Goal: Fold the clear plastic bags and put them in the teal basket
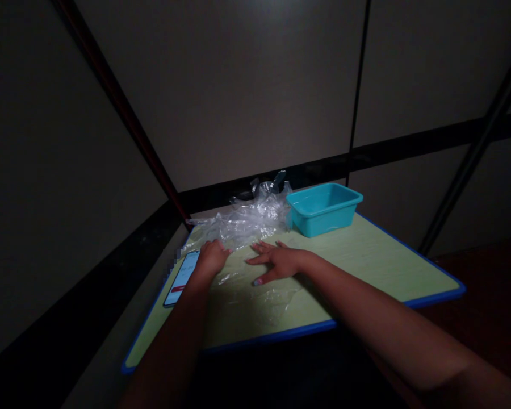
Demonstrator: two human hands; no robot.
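Observation:
My left hand rests on the table with its fingers curled, at the near edge of a heap of crumpled clear plastic bags. My right hand lies flat with fingers spread, pressing on a clear plastic sheet spread over the pale green table. A phone with a lit screen lies just left of my left wrist.
A teal plastic tub stands at the back of the table, right of the bag heap. The table has a blue rim and sits in a corner of pale partition walls. The surroundings are dim.

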